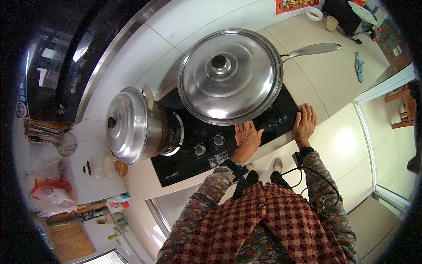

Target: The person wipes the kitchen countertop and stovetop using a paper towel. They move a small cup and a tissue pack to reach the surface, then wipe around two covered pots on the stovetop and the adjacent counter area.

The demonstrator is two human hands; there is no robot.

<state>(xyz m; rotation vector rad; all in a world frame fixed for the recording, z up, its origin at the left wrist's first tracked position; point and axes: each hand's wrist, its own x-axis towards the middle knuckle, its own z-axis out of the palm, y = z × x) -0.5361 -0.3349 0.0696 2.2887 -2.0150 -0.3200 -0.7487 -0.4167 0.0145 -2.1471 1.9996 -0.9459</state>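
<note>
My left hand lies over the front of a black glass gas cooktop, its fingertips by the rim of a lidded pan. A domed metal lid with a black knob covers that pan, whose long metal handle points to the right. Two control knobs sit left of my left hand. At the cooktop's right front corner, my right hand rests flat on the counter edge, fingers extended. A lidded metal pot stands on the left burner. Neither hand grips anything. The pan's contents are hidden.
A range hood overhangs the upper left. On the right counter are a twisted cloth, a white bowl and a small jar. A wire strainer hangs left of the pot. A black cable hangs by my right sleeve.
</note>
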